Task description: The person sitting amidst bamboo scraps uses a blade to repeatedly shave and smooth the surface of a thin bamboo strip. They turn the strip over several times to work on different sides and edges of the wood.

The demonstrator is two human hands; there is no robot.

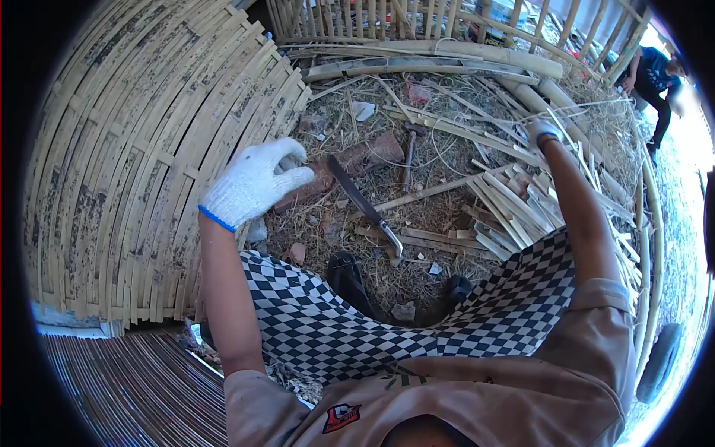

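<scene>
My left hand (pixel 257 179), in a white knit glove with a blue cuff, hangs beside a stack of woven bamboo panels (pixel 156 149). Its thumb and fingers are apart, with nothing between them. Stretched far out to the right, my gloved right hand (pixel 544 131) appears closed on a thin bamboo strip (pixel 596 104); its fingertips are partly hidden. A machete (pixel 356 192) with a pale handle rests with its blade tip on a reddish-brown block (pixel 313 181). Beyond it lies a hammer (pixel 409 158). Split bamboo pieces (pixel 514 208) are heaped below my right arm.
Bamboo poles (pixel 439 67) lie along a bamboo fence (pixel 357 21) at the back. Dry straw and stone fragments cover the ground around my shoes (pixel 348 281). Another person (pixel 655 78) is at the upper right. A tire (pixel 660 363) stands at the lower right.
</scene>
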